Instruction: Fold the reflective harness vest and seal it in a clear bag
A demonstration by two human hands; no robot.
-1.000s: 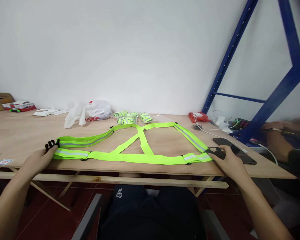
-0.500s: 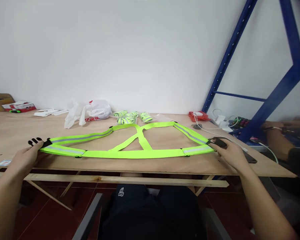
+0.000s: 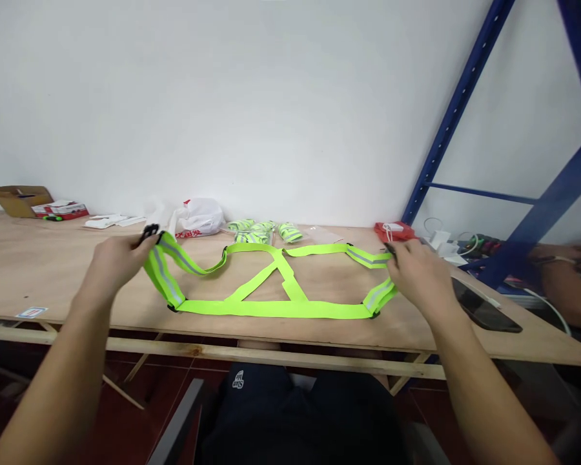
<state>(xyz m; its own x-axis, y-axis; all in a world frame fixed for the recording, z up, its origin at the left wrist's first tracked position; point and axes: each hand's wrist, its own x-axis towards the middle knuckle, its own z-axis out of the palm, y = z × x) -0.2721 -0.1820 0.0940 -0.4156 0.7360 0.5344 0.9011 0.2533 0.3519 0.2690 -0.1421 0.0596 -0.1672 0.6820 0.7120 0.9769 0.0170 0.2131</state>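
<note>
A neon yellow-green reflective harness (image 3: 271,309) with grey stripes and black fittings lies across the tabletop, its two ends lifted. My left hand (image 3: 113,261) is closed on the left end by a black pronged buckle piece (image 3: 150,230), whose prongs stick out past my fingers. At the other end, my right hand (image 3: 420,271) grips the black buckle part there; my fingers cover most of it. Crossed straps join at the harness's middle and rest on the wood, while the striped side straps bend upward to my hands.
Behind the harness lie several bagged reflective bundles (image 3: 254,234) and a white plastic bag (image 3: 201,218). A dark phone (image 3: 484,307) lies right, near a red packet (image 3: 394,231) and cables. A cardboard box (image 3: 22,199) stands far left. A blue metal frame (image 3: 458,106) and another person's arm (image 3: 564,278) are at right.
Both hands have risen off the table and come inward, bringing the harness ends closer together. The side straps have gone from stretched to slack and bent. The view has shifted slightly.
</note>
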